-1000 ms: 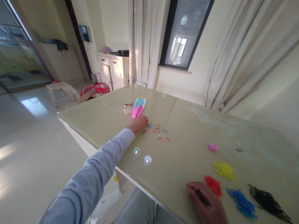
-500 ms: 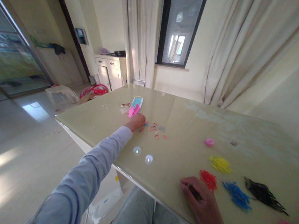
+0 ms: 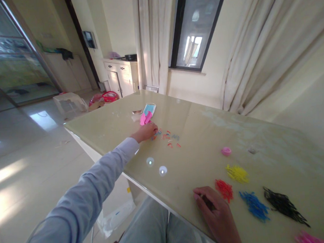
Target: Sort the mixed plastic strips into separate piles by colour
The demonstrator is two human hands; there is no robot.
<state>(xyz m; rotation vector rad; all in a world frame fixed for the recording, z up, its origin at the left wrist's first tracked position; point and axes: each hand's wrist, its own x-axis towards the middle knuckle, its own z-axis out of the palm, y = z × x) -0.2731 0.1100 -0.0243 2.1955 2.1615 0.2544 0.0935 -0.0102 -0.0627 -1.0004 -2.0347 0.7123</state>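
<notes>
My left hand (image 3: 148,131) stretches across the table with its fingers closed, down at the edge of a scatter of small red and blue-grey strips (image 3: 166,136). Whatever it pinches is too small to make out. Just beyond it lie a bright pink piece (image 3: 146,118) and a blue face mask (image 3: 150,108). Near the front edge my right hand (image 3: 216,212) rests on the table, thumb and forefinger brought together; its curled fingers hide any contents. Beside it is a pile of thin red strips (image 3: 224,190), with yellow strips (image 3: 237,173), blue strips (image 3: 254,205) and black strips (image 3: 284,205) further right.
A small pink round container (image 3: 226,151) and a small clear item (image 3: 252,150) stand behind the piles. Another pink pile (image 3: 307,238) shows at the lower right. A small flat packet (image 3: 136,112) lies by the mask. The table edge (image 3: 144,189) runs above my legs.
My left hand stays low at the scattered strips, its fingers shifting slightly. My right hand has hardly moved. The view has tilted a little, bringing more of the lower-right pink pile into sight.
</notes>
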